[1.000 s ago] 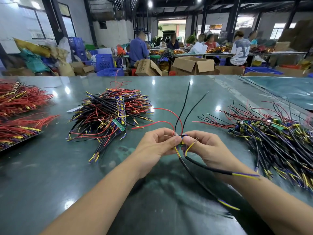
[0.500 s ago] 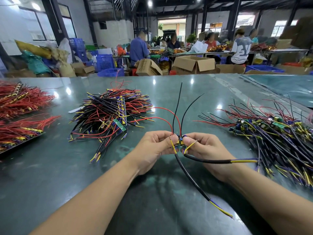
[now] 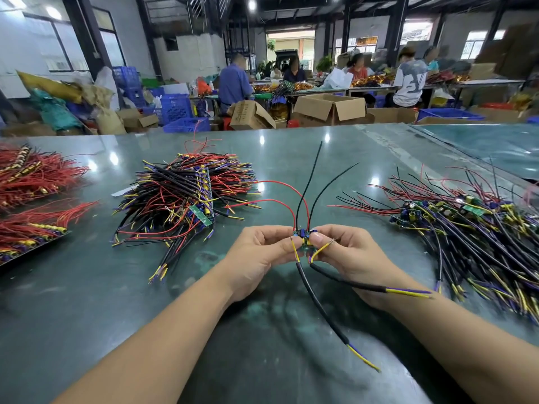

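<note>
pinching the pair of small green boards (image 3: pixel 305 243) from both sides, the left hand (image 3: pixel 259 255) and right hand (image 3: pixel 350 255) keep the grip they had a second ago: fingers and thumbs curled tight round the boards' outer edges, thumb tips almost meeting, nothing else held. the boards hang just above the table (image 3: pixel 116 316), to the right of the tangled pile (image 3: pixel 180 199) and nearer the person than it. what has changed is small and shows in the trailing leads. the long black cable (image 3: pixel 320 310) has swung its yellow-tipped free end inward, towards the person. the shorter cable (image 3: pixel 350 282) lifted half a second ago and has now dropped partway back across the right wrist. the red wires (image 3: pixel 271 200) arching back toward the tangled pile and the thin black wires (image 3: pixel 308 185) standing up behind the boards have barely shifted. that pattern reads as a slight flex or twist applied at the boards, probably to snap the joined pair apart. whether the joint has given yet cannot be told, since the thumbs cover it. a second heap (image 3: pixel 466 228) of what look like single wired boards lies farther right of the tangled pile, past the hands, so a freed piece would likely go there. red bundles (image 3: pixel 38 176) lie on the pile's left side.
</note>
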A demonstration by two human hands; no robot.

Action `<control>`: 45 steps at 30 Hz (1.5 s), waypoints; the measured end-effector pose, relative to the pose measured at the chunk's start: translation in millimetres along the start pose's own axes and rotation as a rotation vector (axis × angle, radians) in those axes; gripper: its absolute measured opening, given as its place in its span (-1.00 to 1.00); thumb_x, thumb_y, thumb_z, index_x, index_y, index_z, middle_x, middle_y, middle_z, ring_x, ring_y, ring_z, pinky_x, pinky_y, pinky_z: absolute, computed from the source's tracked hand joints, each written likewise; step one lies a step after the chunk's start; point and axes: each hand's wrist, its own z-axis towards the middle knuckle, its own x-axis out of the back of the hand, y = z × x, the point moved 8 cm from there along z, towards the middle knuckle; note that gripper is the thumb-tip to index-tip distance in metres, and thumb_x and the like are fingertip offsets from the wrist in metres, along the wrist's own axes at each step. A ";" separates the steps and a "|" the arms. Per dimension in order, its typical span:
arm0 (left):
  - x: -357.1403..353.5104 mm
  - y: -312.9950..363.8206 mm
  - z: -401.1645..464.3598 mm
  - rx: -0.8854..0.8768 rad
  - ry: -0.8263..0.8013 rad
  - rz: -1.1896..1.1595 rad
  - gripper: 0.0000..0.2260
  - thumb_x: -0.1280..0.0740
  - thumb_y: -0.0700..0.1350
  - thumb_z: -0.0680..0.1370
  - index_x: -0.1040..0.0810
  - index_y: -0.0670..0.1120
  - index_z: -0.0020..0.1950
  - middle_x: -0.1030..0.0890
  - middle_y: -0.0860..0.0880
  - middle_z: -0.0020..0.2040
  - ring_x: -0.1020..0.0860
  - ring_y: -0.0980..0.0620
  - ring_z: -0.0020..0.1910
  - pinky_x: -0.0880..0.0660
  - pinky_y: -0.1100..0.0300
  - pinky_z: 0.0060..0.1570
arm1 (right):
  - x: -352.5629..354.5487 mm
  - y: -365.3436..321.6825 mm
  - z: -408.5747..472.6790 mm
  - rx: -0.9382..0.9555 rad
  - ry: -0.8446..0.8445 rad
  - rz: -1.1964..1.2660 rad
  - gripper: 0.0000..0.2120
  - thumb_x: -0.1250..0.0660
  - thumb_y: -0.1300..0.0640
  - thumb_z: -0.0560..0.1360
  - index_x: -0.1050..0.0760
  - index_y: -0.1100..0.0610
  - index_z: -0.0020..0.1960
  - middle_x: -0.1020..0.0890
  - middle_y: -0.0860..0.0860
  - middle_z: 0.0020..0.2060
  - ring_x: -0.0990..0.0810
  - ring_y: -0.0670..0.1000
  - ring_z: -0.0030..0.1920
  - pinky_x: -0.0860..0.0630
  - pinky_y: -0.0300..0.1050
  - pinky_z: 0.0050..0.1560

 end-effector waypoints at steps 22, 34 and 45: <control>2.6 -6.8 4.1 0.050 0.031 -0.076 -0.88 -0.42 -0.18 0.33 -0.71 -0.12 -0.18 -0.70 -0.10 -0.11 -0.65 0.04 -0.14 -0.58 0.22 -0.09 | 4.8 3.7 2.4 -0.012 0.042 0.046 -0.87 -0.37 0.16 0.37 -0.62 0.21 -0.15 -0.64 0.13 -0.25 -0.53 0.01 -0.24 -0.53 -0.26 -0.17; 7.5 -6.2 2.6 0.068 0.111 0.064 -0.84 -0.50 -0.08 0.23 -0.68 -0.09 -0.24 -0.68 -0.09 -0.19 -0.62 0.05 -0.21 -0.61 0.11 -0.01 | 8.5 0.3 -1.5 0.031 0.098 -0.149 -0.95 -0.39 0.24 0.46 -0.63 0.17 -0.14 -0.67 0.06 -0.28 -0.58 -0.07 -0.26 -0.57 -0.25 -0.13; 1.0 -6.4 3.2 0.029 0.084 -0.099 -0.79 -0.43 -0.18 0.30 -0.60 -0.25 -0.13 -0.68 -0.15 -0.18 -0.65 0.01 -0.25 -0.58 0.22 -0.19 | -3.6 -1.2 -1.1 -0.029 -0.042 0.090 -0.87 -0.34 0.15 0.35 -0.63 0.19 -0.22 -0.61 0.13 -0.30 -0.50 0.00 -0.29 -0.48 -0.18 -0.16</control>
